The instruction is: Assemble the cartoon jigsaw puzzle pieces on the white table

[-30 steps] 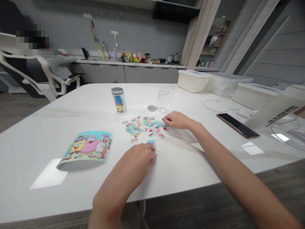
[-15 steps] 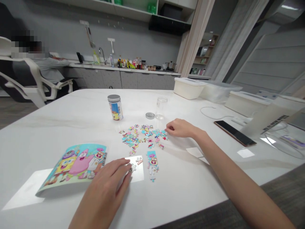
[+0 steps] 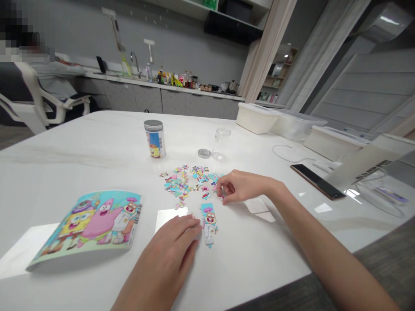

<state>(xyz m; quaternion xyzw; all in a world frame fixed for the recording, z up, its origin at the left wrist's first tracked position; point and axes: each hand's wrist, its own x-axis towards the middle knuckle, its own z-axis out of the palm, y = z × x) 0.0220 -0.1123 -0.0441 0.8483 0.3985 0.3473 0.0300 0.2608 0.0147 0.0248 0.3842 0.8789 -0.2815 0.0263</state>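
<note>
A short strip of joined jigsaw pieces (image 3: 209,222) lies in front of me, showing a squirrel figure in a white suit. Flat on the table, my left hand (image 3: 168,248) rests with fingers stretched out, fingertips beside the strip's left edge. A loose pink piece peeks out at those fingertips, mostly hidden. My right hand (image 3: 238,186) is curled at the near right side of the pile of loose jigsaw pieces (image 3: 177,186), thumb and forefinger pinched on a small puzzle piece (image 3: 220,198), partly covered. The picture sheet (image 3: 100,220) with cartoon figures lies curved at the left.
Behind the pile stand a lidded picture jar (image 3: 154,139), a clear jar (image 3: 222,143) and a loose metal lid (image 3: 204,153). A phone (image 3: 316,181), cables and plastic boxes (image 3: 257,119) are at the right. A person in a chair sits back left.
My right hand has moved down and nearer, from the pile's right end to a piece at its near side. My left hand has slid right, towards the joined strip. The view has shifted slightly.
</note>
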